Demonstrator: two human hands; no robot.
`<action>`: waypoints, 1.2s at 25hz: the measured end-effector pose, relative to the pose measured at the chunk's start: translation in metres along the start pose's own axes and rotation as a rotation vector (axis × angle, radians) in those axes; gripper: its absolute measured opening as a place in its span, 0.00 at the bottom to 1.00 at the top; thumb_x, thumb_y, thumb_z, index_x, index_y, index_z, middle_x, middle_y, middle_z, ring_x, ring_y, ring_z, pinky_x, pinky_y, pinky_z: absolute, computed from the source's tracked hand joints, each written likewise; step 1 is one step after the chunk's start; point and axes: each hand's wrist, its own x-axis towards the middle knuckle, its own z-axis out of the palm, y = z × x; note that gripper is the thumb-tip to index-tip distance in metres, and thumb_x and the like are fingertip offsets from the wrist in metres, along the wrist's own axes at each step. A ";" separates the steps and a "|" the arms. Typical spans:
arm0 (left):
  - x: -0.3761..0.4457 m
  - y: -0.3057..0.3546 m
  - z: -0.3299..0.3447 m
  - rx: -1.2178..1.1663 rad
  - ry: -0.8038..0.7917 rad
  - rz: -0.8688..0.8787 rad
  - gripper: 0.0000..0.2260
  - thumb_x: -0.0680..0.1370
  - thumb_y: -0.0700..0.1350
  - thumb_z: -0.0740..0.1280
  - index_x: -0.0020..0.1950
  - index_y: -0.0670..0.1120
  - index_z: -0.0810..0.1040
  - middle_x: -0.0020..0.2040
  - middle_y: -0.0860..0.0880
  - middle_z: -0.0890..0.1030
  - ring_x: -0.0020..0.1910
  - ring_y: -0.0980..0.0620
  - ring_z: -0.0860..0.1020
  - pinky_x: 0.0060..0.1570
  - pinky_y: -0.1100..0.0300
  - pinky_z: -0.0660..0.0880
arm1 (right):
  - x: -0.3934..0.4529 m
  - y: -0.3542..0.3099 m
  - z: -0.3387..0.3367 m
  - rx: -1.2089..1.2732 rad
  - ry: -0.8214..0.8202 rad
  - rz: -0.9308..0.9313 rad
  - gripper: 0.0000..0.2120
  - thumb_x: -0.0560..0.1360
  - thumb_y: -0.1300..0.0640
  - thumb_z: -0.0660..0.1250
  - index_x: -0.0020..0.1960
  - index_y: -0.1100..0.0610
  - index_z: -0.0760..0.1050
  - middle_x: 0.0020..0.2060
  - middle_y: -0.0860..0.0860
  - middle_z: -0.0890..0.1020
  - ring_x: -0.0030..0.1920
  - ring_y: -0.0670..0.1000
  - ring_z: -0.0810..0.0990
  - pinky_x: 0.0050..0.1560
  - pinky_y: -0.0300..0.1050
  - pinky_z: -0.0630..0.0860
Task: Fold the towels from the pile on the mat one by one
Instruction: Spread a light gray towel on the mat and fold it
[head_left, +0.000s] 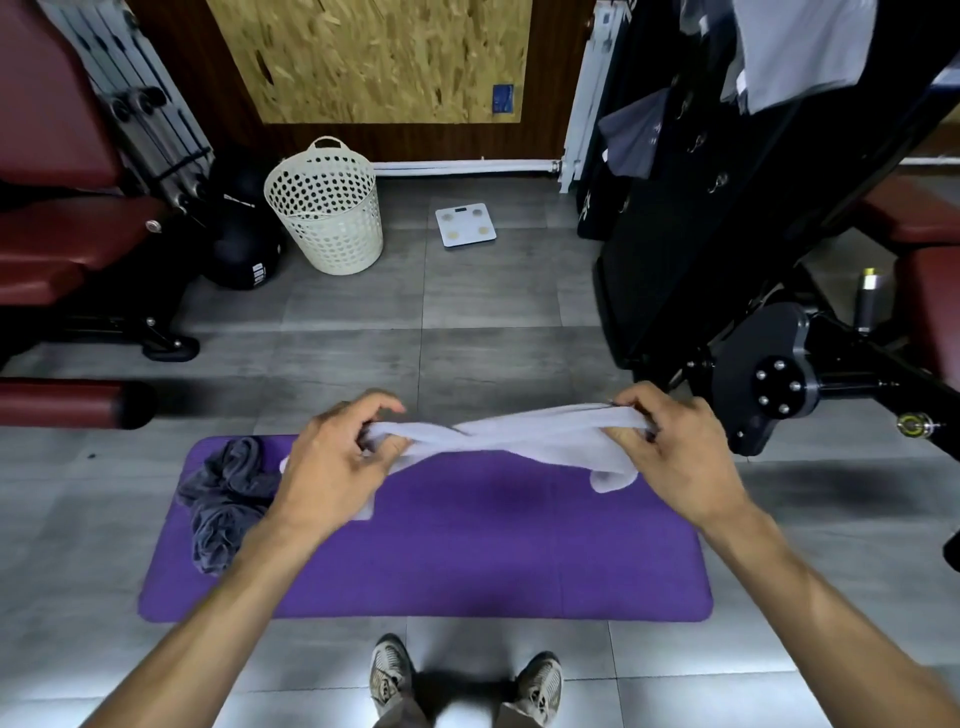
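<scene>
Fingers of left hand (332, 462) and right hand (675, 457) grip white towel (509, 434) above purple mat (467, 561) (grey tiled floor (363, 332)).

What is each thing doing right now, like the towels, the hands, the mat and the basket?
White towel: twisted, held up over the mat by both ends.
Left hand: grips one end.
Right hand: grips the other end.
Grey towel: crumpled, unfolded, on the mat's left end.
Mat: flat on the floor.
Basket: upright; contents cannot be seen.
</scene>
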 end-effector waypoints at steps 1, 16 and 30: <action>0.000 -0.002 -0.001 -0.005 0.011 -0.005 0.03 0.75 0.47 0.66 0.46 0.55 0.76 0.36 0.54 0.79 0.36 0.53 0.77 0.35 0.59 0.73 | -0.001 0.002 -0.004 -0.007 -0.001 -0.028 0.15 0.76 0.43 0.58 0.44 0.52 0.77 0.28 0.40 0.76 0.29 0.43 0.74 0.47 0.47 0.68; 0.013 -0.014 -0.018 -0.676 0.003 -0.276 0.14 0.81 0.36 0.62 0.39 0.48 0.79 0.34 0.44 0.74 0.31 0.50 0.73 0.30 0.59 0.79 | 0.005 -0.014 0.006 -0.270 -0.131 0.374 0.07 0.77 0.58 0.57 0.49 0.57 0.73 0.42 0.59 0.81 0.44 0.65 0.79 0.39 0.51 0.69; -0.041 -0.200 0.020 -0.280 -0.275 -0.408 0.18 0.67 0.59 0.71 0.32 0.46 0.71 0.27 0.54 0.66 0.29 0.55 0.65 0.30 0.60 0.63 | -0.070 0.044 0.112 0.165 -0.280 0.751 0.12 0.81 0.57 0.60 0.50 0.45 0.80 0.37 0.62 0.80 0.33 0.58 0.77 0.36 0.55 0.76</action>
